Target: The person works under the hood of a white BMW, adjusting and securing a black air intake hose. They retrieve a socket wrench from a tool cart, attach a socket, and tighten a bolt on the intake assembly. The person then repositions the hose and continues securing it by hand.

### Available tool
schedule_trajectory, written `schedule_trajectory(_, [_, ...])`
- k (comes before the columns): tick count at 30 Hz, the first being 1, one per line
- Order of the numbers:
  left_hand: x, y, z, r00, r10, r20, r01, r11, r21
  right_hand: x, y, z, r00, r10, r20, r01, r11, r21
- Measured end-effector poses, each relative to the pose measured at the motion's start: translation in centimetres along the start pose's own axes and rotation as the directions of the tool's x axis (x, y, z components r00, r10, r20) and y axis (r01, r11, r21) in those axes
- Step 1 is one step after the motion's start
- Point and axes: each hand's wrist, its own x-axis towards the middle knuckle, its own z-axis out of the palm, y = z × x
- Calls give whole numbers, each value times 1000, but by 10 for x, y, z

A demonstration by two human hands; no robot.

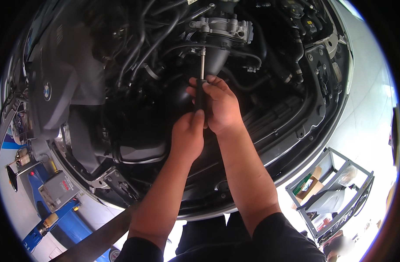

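Both hands are closed around the black handle of a nut driver (200, 97) over the open engine bay. My right hand (224, 104) grips the upper part of the handle, fingers wrapped about it. At the handle's lower end, my left hand (189, 131) has its thumb against the grip. The bright metal shaft points away from me. Its wider, socket-like end meets a fitting by a black pipe (218, 61), just below a silver metal housing (219, 29). Exactly what the tip sits on is too small to make out.
A dark plastic engine cover (62, 81) fills the left of the bay, with thin black hoses (141, 46) beside it. The front body edge curves below my forearms. On the floor stand a metal-framed cart (335, 187) at right and a blue machine (73, 227) at lower left.
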Motion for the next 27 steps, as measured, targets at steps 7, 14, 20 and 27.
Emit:
schedule_trajectory(7, [10, -4, 4, 999, -31, -34, 26, 990, -138, -11, 16, -5, 994, -106, -41, 100, 987, -126])
schedule_trajectory(14, [8, 24, 7, 966, 153, -207, -75, 937, 342, -25, 47, -11, 993, -10, -115, 27, 988, 149])
schedule_trajectory(20, [-35, -11, -21, 868, 464, -176, -394, 860, 325, -29, 52, -6, 985, 125, -117, -78, 937, 342])
schedule_trajectory(27, [-95, -85, -19, 915, 353, -194, -228, 851, 473, -26, 54, 14, 984, 172, -38, -120, 817, 564])
